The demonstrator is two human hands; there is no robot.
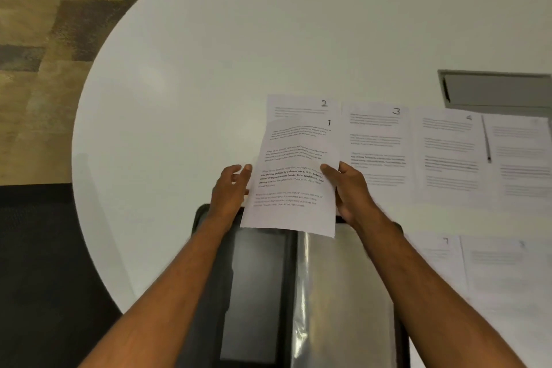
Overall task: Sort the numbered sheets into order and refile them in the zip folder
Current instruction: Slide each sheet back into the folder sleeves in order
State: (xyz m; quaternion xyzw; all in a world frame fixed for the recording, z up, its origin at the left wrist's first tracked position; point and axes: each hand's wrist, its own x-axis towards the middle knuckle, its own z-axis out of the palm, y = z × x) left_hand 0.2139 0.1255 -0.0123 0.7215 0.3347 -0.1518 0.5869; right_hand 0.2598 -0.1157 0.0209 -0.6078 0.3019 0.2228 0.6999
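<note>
Sheet 1 (294,176) hangs tilted above the open black zip folder (260,293). My right hand (348,191) pinches its right edge, thumb on top. My left hand (231,188) is at its left edge, with fingers loosely curled; whether it touches the paper is unclear. Sheet 2 (298,107) lies on the table, partly covered by sheet 1. To the right lie sheet 3 (378,146) and sheet 4 (448,155). The folder's clear plastic sleeves (337,293) lie open below the sheet.
The white round table (209,69) has its edge at the left, with carpet beyond. A pen (486,140) lies between sheet 4 and a blurred sheet (522,158). Two more sheets (507,278) lie at the near right. A grey cable hatch (495,89) sits at the back right.
</note>
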